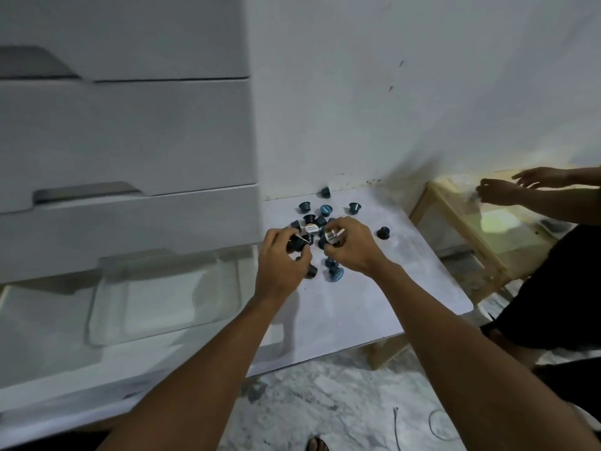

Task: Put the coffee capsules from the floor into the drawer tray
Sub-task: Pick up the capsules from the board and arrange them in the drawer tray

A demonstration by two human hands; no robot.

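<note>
Several dark and teal coffee capsules (325,209) lie scattered on a white board (374,288) on the floor, right of the drawer unit. My left hand (281,262) is closed around a dark capsule (296,243) at the left of the pile. My right hand (353,244) pinches a capsule with a white label (331,236) just beside it. A clear plastic tray (156,297) sits in the open bottom drawer (48,379), left of my hands; I see nothing in it.
The white drawer unit (130,135) with shut upper drawers fills the left. A second person's hands (507,190) reach over a low wooden frame (471,242) at the right. A loose capsule (383,232) lies apart. Cables (435,424) lie on the marble floor.
</note>
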